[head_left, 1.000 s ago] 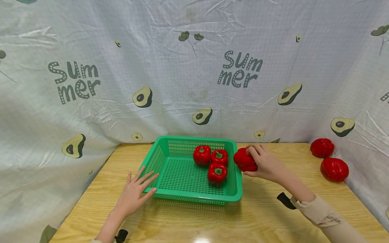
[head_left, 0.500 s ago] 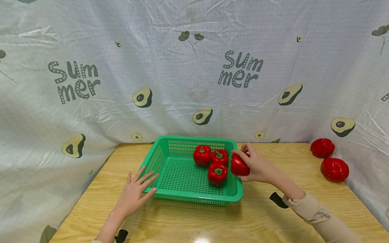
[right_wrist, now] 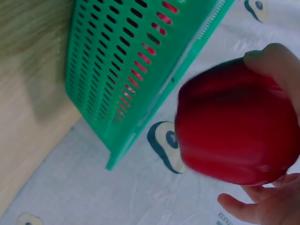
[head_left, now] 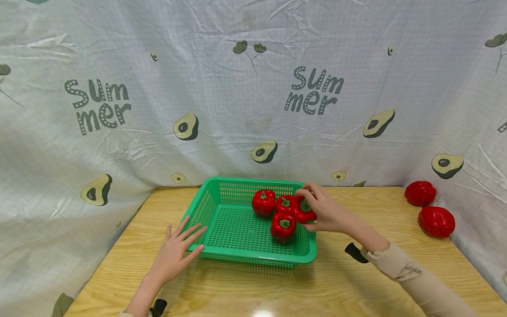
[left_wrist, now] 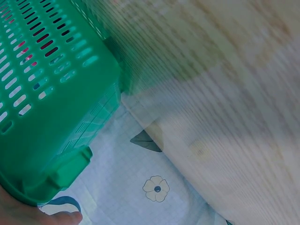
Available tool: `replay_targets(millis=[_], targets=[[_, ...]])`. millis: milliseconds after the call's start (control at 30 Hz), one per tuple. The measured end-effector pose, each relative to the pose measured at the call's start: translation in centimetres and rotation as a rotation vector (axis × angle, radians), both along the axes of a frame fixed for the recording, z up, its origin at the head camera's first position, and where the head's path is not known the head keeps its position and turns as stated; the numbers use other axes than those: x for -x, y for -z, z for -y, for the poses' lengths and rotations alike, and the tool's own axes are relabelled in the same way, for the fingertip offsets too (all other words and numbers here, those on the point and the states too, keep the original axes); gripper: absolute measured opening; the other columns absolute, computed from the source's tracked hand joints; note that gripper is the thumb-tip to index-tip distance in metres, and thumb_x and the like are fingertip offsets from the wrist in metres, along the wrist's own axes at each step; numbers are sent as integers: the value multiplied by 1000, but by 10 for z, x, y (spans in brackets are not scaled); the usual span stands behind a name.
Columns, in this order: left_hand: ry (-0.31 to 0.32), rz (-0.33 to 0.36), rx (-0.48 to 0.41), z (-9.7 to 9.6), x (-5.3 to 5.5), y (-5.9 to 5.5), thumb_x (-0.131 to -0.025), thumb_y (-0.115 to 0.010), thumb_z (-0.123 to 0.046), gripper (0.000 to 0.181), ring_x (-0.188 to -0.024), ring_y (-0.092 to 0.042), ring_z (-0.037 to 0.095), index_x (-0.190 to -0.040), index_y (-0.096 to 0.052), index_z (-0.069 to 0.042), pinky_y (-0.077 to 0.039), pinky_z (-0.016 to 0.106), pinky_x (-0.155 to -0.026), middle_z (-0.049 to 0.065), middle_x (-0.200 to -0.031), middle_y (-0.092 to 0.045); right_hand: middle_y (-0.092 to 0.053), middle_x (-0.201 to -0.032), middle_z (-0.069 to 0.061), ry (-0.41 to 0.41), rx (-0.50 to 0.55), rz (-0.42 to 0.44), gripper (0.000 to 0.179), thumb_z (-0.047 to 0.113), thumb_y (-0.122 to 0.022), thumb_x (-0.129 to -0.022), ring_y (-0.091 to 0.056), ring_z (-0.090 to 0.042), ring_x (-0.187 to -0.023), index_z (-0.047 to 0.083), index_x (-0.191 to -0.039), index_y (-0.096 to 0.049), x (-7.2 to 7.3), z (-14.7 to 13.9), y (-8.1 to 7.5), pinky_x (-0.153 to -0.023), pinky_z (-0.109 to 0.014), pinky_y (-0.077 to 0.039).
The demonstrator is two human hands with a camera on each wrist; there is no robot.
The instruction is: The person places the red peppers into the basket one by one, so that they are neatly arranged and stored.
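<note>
My right hand [head_left: 326, 213] grips a red bell pepper [head_left: 303, 214] over the right side of a green perforated basket [head_left: 253, 254]. Its green stem faces up in the head view, while the right wrist view shows the smooth red pepper [right_wrist: 234, 131] between thumb and fingers, above the basket's rim. Inside the basket, toward the right, sit three more red bell peppers [head_left: 263, 203], stems up; the held one overlaps their group from the head. Fingers spread, my left hand [head_left: 174, 254] rests at the basket's left rim. The left wrist view catches part of that hand [left_wrist: 37, 213] beside the rim.
Two more red bell peppers [head_left: 436, 222] lie on the wooden table [head_left: 356, 290] at the far right, by the cloth. A pale printed cloth [head_left: 222, 97] hangs behind the table and along both sides. A black strap end [head_left: 355, 253] sticks out near the right wrist.
My right hand has carried the bell pepper leftward from outside the basket's right rim to above its inside, turning the stem upward. The left hand has stayed in place.
</note>
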State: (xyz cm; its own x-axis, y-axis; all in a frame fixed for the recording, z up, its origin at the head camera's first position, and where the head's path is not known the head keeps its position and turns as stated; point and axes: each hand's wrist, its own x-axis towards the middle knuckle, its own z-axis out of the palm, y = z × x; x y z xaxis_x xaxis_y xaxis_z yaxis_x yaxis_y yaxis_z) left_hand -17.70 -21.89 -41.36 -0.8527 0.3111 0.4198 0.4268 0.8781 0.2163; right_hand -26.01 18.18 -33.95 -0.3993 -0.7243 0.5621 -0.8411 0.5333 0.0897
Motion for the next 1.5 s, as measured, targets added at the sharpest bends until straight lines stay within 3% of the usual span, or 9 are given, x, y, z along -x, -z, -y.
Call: replay_targets(millis=[267,500,700,1133,1500], targets=[[5,-2,3,0,1,0,-81,-62,-32,50,-133,-26,36,-129,-49,-26,-15,71,-96,5,-129,-52,-45,-96,-9,-10,-39,11,72,40,-75,-57,-43,-15,-77,9,-117,-48,6,14,-11,-63,-27,-38],[6,-1,0,1,1,-1,-81,-61,-33,49,-132,-26,37,-128,-50,-24,-15,71,-96,6,-129,-52,-47,-95,-6,75,-98,70,66,49,-70,-65,-44,-19,-84,12,-118,-51,4,32,-21,-73,-36,-40],[6,2,0,1,1,-1,-81,-61,-33,49,-132,-26,36,-129,-49,-25,-15,71,-96,6,-129,-52,-47,-94,-6,109,-89,109,63,49,-68,-69,-42,-19,-81,14,-119,-52,3,51,-26,-68,-33,-35],[0,-8,10,-2,1,-3,-81,-62,-32,48,-132,-27,37,-127,-52,-22,-16,71,-96,6,-128,-54,-47,-92,-4,207,-18,179,60,51,-66,-71,-41,-17,-81,17,-118,-51,0,91,-10,-67,-30,-31],[0,-9,12,-2,-1,-3,-81,-62,-31,48,-131,-28,37,-126,-53,-21,-16,71,-96,7,-128,-54,-48,-95,-4,215,-110,224,62,56,-60,-73,-44,-19,-86,20,-122,-49,-1,111,-8,-71,-35,-35]])
